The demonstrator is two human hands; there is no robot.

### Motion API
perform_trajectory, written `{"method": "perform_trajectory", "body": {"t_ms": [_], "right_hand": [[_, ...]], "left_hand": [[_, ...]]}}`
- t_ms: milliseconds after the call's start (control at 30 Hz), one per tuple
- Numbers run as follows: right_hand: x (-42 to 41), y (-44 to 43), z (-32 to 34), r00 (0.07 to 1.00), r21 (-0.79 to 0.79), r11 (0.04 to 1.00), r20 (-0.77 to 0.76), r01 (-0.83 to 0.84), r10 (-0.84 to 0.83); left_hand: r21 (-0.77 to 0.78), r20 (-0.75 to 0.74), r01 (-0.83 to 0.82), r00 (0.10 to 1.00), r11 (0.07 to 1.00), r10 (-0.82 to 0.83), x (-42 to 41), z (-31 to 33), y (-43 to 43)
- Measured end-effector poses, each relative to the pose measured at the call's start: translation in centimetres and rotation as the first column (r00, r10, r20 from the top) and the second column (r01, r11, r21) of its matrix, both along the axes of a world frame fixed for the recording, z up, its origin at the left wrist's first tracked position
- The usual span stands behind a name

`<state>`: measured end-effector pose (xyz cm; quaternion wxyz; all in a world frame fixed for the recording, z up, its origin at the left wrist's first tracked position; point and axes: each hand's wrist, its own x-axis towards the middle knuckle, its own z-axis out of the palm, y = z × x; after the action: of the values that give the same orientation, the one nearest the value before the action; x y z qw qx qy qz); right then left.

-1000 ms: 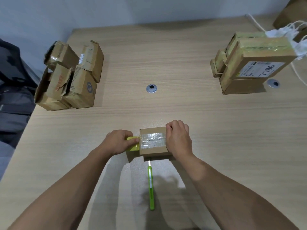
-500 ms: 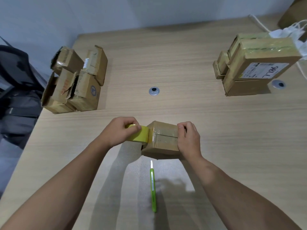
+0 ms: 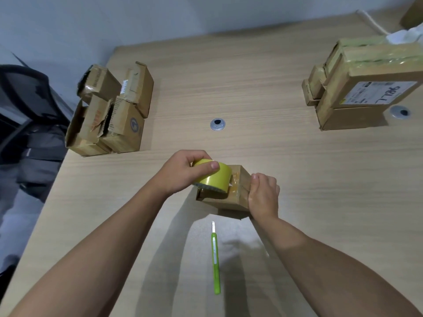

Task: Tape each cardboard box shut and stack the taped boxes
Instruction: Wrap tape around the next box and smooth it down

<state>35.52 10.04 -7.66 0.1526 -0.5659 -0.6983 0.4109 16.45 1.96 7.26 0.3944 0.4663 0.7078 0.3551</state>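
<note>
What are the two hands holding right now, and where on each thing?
The left hand grips the yellow tape roll around its outer rim; the right hand holds the small cardboard box by its right end.

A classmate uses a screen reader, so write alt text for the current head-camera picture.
A person's left hand holds a roll of yellow tape against a small cardboard box that the right hand grips at a wooden table. A green utility knife lies nearer the person; open boxes sit far left, a stack of taped boxes far right.
</note>
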Motion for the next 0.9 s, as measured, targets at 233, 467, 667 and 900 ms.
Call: {"method": "perform_trajectory", "body": {"t_ms": [233, 467, 667, 900], "right_hand": [[0.5, 1.5, 4.2, 0.951, -0.178, 0.968, -0.22, 0.179, -0.216], [-0.3, 1.0, 7.2, 0.927, -0.233, 0.967, -0.329, 0.104, -0.179], [-1.1, 0.9, 7.1, 0.966, -0.164, 0.981, -0.215, 0.106, -0.141], [-0.7, 1.0, 7.3, 0.981, -0.094, 0.992, -0.166, 0.082, -0.097]], "left_hand": [[-0.02, -0.177, 0.01, 0.984, 1.0, -0.014, 2.8, 0.1, 2.2], [-0.032, -0.257, -0.061, 0.965, 0.998, 0.051, 5.3, 0.1, 3.9], [-0.034, -0.214, -0.053, 0.976, 0.998, 0.044, 5.1, 0.0, 3.2], [-0.021, -0.029, -0.076, 0.997, 0.997, 0.075, 3.9, -0.8, 2.5]]}}
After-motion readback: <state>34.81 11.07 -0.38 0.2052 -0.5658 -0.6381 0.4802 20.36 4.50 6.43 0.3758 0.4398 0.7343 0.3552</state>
